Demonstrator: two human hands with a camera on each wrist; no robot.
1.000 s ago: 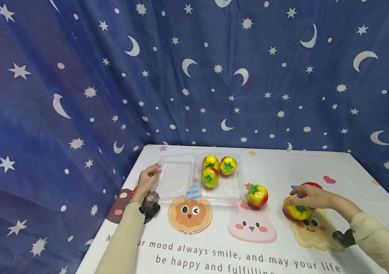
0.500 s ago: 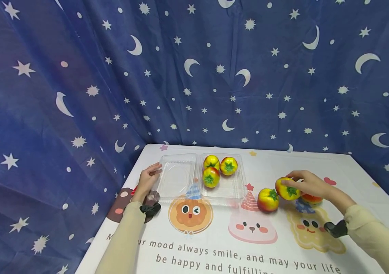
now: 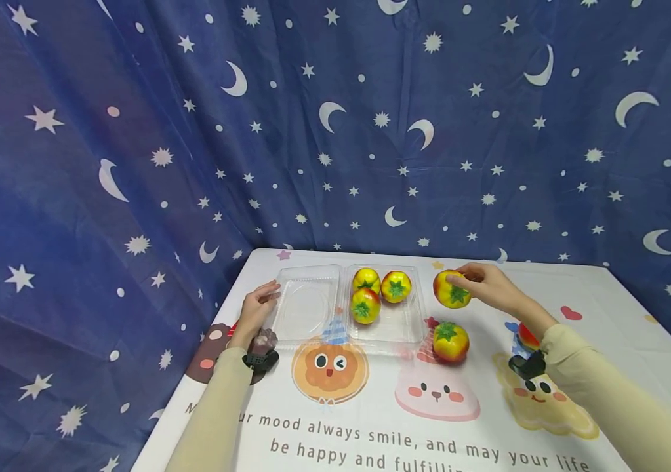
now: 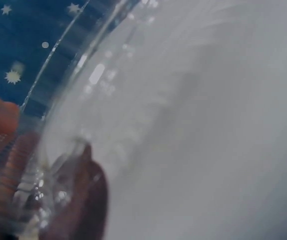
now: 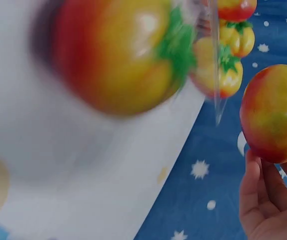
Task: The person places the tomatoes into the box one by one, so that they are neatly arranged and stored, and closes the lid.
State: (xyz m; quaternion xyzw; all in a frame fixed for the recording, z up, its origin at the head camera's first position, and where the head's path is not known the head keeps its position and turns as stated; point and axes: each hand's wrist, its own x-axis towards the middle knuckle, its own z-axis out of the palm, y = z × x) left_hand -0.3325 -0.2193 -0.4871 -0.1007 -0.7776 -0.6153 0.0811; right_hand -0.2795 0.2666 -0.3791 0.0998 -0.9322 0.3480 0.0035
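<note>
A clear plastic clamshell box lies spread on the table, its lid [image 3: 305,308] on the left and its base [image 3: 391,330] on the right. Three yellow-red persimmons [image 3: 365,306] with green leafy caps sit toward the back of the base. My left hand [image 3: 257,310] pinches the lid's left edge; the left wrist view shows a thumb [image 4: 86,200] and fingers at the clear rim. Just right of the base, my right hand [image 3: 491,286] holds another persimmon [image 3: 450,290] by its fingertips, raised above the table. The right wrist view shows that persimmon [image 5: 273,115] above the fingers.
One loose persimmon [image 3: 450,343] rests on the table in front of the right hand. Another persimmon [image 3: 528,336] is partly hidden behind the right forearm. A printed white cloth [image 3: 370,400] covers the table, and a blue star-patterned curtain [image 3: 347,131] hangs behind it.
My right hand has lifted a persimmon and carried it left and back toward the box. The loose persimmon rolled right, then partly back left. My left hand has stayed at the lid.
</note>
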